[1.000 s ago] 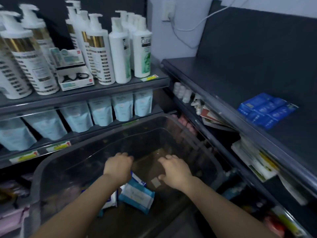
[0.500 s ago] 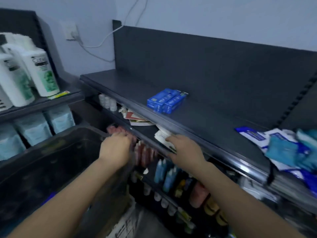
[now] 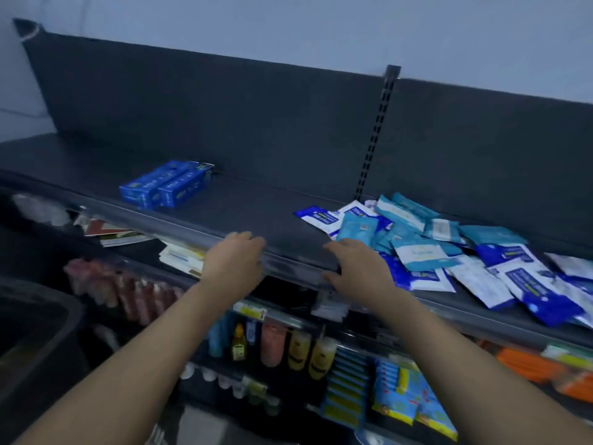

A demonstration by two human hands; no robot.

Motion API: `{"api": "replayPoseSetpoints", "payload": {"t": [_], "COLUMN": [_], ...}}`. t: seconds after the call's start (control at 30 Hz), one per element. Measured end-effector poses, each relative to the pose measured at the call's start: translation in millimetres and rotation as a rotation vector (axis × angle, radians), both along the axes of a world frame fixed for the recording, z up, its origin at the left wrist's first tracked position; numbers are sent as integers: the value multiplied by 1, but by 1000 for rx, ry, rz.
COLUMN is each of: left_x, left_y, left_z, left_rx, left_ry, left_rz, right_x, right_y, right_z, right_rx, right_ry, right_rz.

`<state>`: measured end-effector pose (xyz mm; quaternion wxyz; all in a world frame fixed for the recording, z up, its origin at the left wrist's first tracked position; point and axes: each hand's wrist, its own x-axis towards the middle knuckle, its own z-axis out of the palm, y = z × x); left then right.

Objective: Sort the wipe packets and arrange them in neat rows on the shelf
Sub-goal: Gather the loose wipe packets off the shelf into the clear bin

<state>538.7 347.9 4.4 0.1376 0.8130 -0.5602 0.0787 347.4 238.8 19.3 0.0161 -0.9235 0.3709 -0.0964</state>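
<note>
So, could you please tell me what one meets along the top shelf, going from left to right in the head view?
The blue boxes → left hand → right hand → pile of wipe packets.

Wipe packets (image 3: 426, 252) glossy plastic film; shelf (image 3: 256, 207) matt dark metal, smooth.

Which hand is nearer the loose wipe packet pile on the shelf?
Right. Right hand is at the left edge of the blue and white wipe packet pile; left hand is further left, at the dark shelf front.
</note>
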Motion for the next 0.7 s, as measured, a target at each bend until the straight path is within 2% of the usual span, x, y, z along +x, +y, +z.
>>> {"api": "replayPoseSetpoints", "payload": {"t": [0.37,0.53,0.7], "left_x": [-67,-64,-56], "left_y": [-123,-178,-223], "left_z": [-14,-24,-30], "left_rx": [80,191,374], "left_ry": [-5,81,206], "left_rz": [-208,-147,-49], "right_x": [-79,-78,-62], "right_y": [-82,-118,-147], "right_z": [-21,-31,-39], "right_rx": [29,119,53], "right_ry": [9,28,52], "right_rz": [-373,-448,-437]}}
